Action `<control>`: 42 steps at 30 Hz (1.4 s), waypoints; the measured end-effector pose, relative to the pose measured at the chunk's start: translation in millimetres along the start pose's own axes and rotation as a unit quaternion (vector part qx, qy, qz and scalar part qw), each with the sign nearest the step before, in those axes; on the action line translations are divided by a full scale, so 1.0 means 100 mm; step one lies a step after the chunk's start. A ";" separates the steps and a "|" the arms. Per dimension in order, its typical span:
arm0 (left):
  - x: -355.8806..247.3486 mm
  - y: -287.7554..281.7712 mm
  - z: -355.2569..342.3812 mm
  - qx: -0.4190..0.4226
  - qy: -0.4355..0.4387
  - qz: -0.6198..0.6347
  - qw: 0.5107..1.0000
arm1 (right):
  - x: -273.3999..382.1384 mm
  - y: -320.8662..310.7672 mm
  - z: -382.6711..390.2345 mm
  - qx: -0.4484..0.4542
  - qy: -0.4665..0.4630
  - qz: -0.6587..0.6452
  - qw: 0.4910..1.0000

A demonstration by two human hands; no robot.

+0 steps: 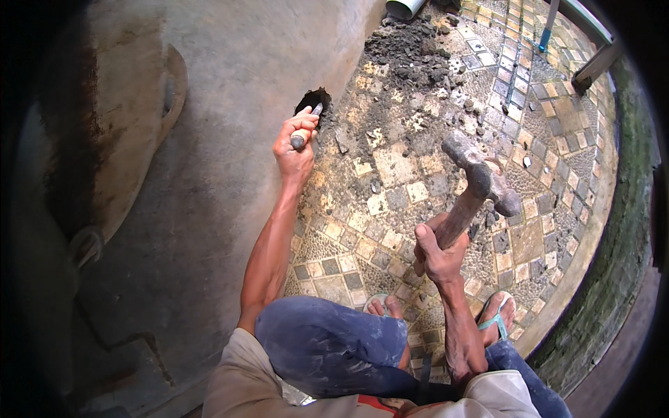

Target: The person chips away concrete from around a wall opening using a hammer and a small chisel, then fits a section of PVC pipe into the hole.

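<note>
My left hand (295, 150) is closed round a chisel (298, 139) with a pale handle and a dark butt end. Its metal tip reaches into a ragged dark hole (311, 99) at the foot of the grey wall. In my right hand (443, 256) is a hammer (468, 182), gripped by its wooden handle. The worn, dusty metal head is raised over the tiled floor, apart from the chisel. How deep the chisel tip goes is hidden inside the hole.
Dark rubble (411, 52) is heaped by the wall, with loose chips scattered over the patterned tile floor (401, 167). A grey pipe end (404, 7) lies beyond the heap. Metal legs (596, 66) stand at the far right. A mossy strip (599, 299) borders the tiles.
</note>
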State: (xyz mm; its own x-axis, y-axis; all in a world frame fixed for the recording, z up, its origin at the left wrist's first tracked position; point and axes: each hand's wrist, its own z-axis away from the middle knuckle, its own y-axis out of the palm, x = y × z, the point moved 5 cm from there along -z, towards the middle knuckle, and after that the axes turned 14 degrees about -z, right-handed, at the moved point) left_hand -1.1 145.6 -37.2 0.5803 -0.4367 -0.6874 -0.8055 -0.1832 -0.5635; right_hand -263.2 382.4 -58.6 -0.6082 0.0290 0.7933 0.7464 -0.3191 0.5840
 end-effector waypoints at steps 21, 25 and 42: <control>0.09 0.13 -0.23 0.038 0.101 -0.130 0.986 | -0.37 0.74 -0.96 0.199 0.121 0.367 0.901; -0.10 0.27 -0.14 0.052 0.168 -0.173 0.969 | 0.27 0.73 -0.50 0.151 -0.045 0.169 0.973; 0.26 0.58 -0.23 0.130 0.134 -0.434 0.881 | 0.38 0.21 -0.32 0.090 -0.071 -0.054 0.992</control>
State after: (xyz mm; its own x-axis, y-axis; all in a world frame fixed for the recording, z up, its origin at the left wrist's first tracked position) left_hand -35.7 103.2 -77.3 0.8870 -0.4299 0.1683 0.0038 -0.3577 -0.9338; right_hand -279.2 347.1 -22.3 -0.6531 0.1906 0.7329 0.7226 -0.1327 0.6784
